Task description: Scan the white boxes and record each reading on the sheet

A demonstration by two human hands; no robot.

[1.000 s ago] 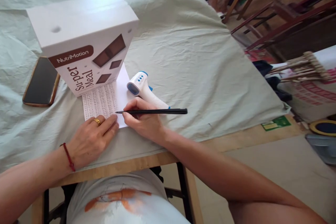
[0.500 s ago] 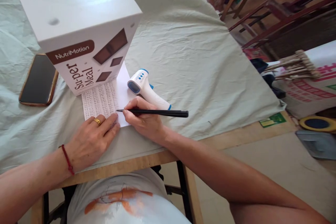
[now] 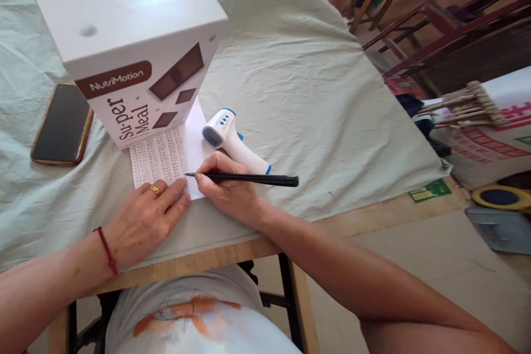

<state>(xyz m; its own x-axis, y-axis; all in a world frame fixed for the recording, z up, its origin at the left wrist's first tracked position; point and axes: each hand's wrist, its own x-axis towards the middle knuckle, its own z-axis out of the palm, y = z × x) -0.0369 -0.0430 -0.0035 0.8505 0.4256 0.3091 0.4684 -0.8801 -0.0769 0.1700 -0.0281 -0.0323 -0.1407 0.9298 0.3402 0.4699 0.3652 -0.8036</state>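
A black pen (image 3: 257, 179) is pinched in my right hand (image 3: 230, 188), its tip on or just above the sheet of paper (image 3: 160, 161). Dense handwriting fills the left part of the sheet, while the right part is blank. My left hand (image 3: 147, 218), with a gold ring and a red cord bracelet, lies flat with its fingers stretched over the paper's lower edge. Standing over the sheet's far end, a white NutriMotion box (image 3: 136, 61) hides part of it. A white and blue infrared thermometer (image 3: 234, 141) lies right behind my right hand.
A phone (image 3: 62, 124) in a brown case lies left of the box. Pale green cloth (image 3: 290, 94) covers the wooden table (image 3: 385, 218). On the right are a wooden chair frame (image 3: 440, 22), a printed sack (image 3: 493, 138) and a yellow tape roll (image 3: 500, 196).
The view has shifted very slightly. Both hands, the pen and the paper keep practically the same places.
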